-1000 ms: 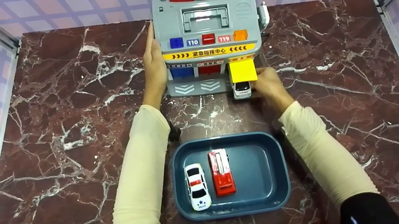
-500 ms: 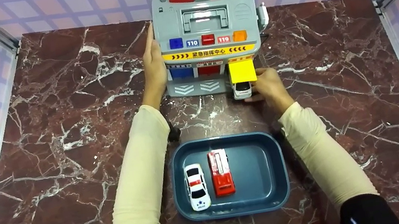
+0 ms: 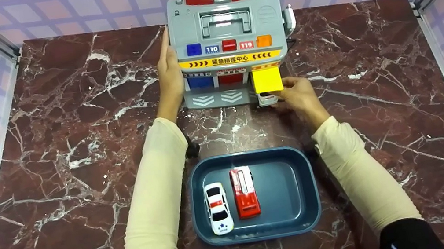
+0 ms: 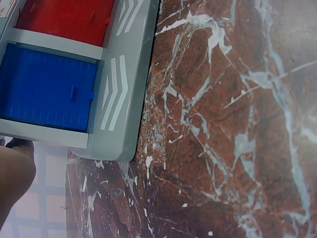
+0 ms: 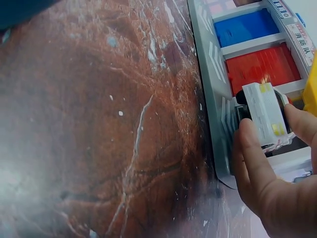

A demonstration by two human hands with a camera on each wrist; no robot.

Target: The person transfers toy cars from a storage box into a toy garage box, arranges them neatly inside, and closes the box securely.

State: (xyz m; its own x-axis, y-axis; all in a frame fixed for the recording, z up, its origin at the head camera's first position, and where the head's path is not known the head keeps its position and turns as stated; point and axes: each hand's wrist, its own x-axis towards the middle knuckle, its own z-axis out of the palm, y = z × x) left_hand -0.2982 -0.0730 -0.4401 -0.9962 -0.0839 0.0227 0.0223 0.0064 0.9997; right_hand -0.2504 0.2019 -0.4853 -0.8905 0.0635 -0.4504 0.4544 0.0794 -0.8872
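One boxy van point(image 5: 266, 113) fills the pinching right grip point(image 3: 300, 95); the straight left grip point(image 3: 170, 77) touches a plastic station point(image 3: 231, 40).

Downward head, closer wrist views share the blue door point(image 4: 47, 89).

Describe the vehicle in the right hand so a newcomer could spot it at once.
Find the grey toy building at the back of the marbled table. Partly under the yellow flap on its right is a small white vehicle, held by the right hand. Unlike the white car and red truck, it is outside the blue tray.
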